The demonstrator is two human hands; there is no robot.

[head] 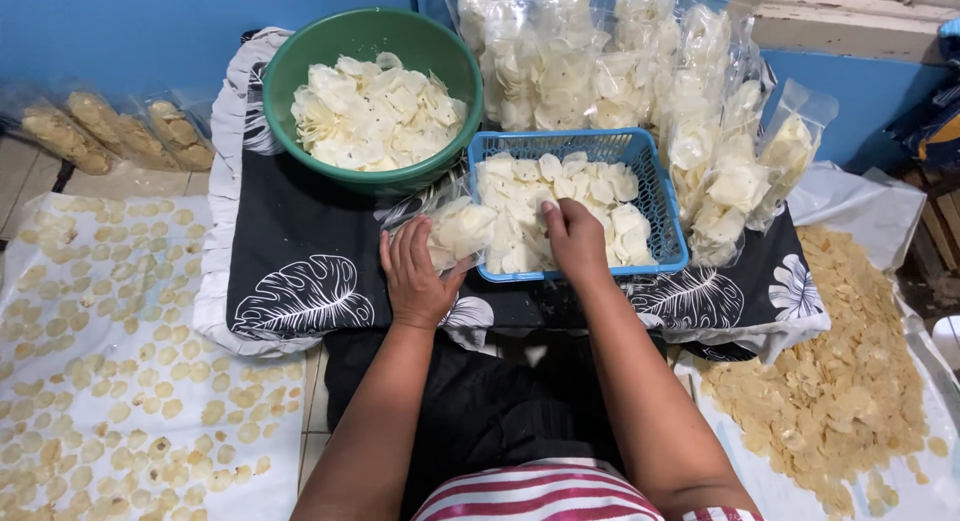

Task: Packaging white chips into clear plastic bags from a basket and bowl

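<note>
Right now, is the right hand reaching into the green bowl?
No, the right hand is in the blue basket of chips; the green bowl sits untouched.

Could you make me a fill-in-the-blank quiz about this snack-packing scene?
1. The right hand reaches into the ____ basket of chips.
2. The left hand holds a clear ____ partly filled with chips.
3. The round bowl is coloured ____.

Missing words: blue; bag; green

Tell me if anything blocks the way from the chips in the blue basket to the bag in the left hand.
Nothing visible does. The right hand rests on the chips in the blue basket; the clear bag, held by the left hand, lies right beside the basket's near-left corner.
</note>
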